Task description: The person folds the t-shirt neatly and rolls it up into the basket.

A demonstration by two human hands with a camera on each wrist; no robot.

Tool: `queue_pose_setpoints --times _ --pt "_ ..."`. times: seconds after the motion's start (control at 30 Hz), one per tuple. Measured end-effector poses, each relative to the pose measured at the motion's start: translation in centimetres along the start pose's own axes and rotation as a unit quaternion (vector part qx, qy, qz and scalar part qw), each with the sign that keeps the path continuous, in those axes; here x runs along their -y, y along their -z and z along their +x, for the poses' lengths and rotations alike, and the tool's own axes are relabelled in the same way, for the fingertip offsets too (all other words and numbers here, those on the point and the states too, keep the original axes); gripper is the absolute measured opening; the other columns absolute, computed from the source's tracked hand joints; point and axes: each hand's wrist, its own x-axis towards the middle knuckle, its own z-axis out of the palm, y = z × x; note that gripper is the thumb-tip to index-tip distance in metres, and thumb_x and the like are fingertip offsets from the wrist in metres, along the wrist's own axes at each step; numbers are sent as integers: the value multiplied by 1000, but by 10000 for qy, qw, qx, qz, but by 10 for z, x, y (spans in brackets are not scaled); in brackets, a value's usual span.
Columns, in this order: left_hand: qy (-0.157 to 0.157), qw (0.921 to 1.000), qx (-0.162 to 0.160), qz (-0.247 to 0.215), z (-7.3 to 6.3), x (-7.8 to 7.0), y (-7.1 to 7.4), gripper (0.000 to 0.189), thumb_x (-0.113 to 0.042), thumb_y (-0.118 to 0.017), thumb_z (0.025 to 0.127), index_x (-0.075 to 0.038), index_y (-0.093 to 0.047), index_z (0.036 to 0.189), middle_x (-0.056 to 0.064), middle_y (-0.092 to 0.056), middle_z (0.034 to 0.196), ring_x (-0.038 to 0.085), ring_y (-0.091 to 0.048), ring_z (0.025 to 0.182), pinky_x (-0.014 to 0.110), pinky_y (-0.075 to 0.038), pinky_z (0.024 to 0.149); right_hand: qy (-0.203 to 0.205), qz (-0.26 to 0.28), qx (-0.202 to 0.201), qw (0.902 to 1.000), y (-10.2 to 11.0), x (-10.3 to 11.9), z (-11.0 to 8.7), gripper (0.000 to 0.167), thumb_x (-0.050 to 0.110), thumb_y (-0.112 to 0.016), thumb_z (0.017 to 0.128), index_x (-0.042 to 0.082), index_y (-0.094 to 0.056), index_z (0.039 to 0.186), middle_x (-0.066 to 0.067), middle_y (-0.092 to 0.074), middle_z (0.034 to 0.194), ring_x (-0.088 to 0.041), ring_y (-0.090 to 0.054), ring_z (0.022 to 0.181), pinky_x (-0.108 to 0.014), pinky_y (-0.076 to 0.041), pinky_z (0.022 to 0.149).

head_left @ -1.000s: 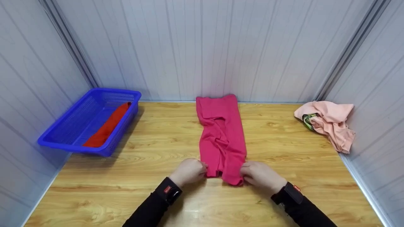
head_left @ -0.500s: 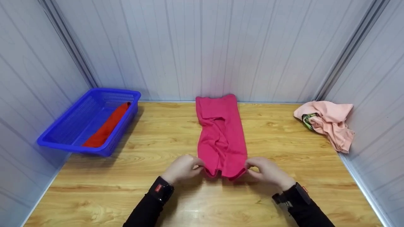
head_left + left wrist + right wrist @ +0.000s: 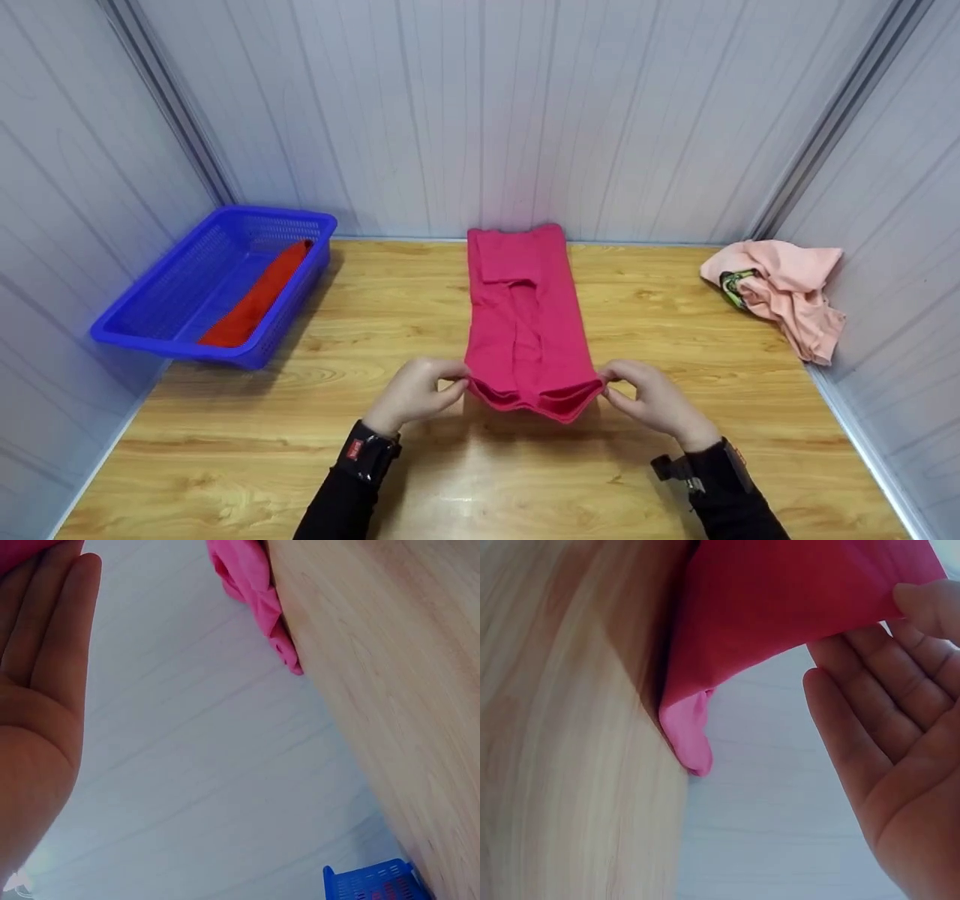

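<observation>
A folded pink-red garment (image 3: 559, 315) lies lengthwise on the wooden table, its far end near the back wall. Its near edge is raised off the table and gapes, showing several layers of cloth. My left hand (image 3: 417, 391) pinches the near left corner between thumb and fingers. At the near right corner, my right hand (image 3: 657, 397) pinches the cloth the same way. The right wrist view shows the thumb on the garment (image 3: 780, 607) with the fingers behind it. Only the fingers and palm of the left hand (image 3: 45, 675) show in the left wrist view, cloth at their tips.
At the left stands a blue plastic basket (image 3: 150, 346) with a folded red-orange cloth (image 3: 259, 300) inside. A crumpled light pink garment (image 3: 787, 281) with a green print lies by the right wall. Pale panel walls (image 3: 517, 112) enclose the table's back and sides.
Both hands have moved apart and slightly away from me, lifting the garment's near edge. The cloth between them is now wider, smoother and opened at the hem.
</observation>
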Motion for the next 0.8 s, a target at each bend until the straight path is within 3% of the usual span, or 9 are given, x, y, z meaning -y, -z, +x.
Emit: queue_pose_setpoints --times 0.5,0.8 --pt "325 9953 70 -906 -3 -7 9 12 -3 -64 92 -9 -74 94 -4 -72 89 11 -68 81 28 -56 77 109 169 -134 9997 5 3 -2 29 -9 -70 83 16 -65 97 6 -66 97 -15 -66 90 -30 -55 81" --pt "495 9932 236 -1024 -2 -8 7 9 -5 -65 91 -8 -74 93 -4 -71 85 10 -66 77 29 -56 72 -105 279 -3 9996 7 5 -2 27 -9 -66 85 15 -62 96 9 -65 93 -17 -67 87 -31 -55 78"
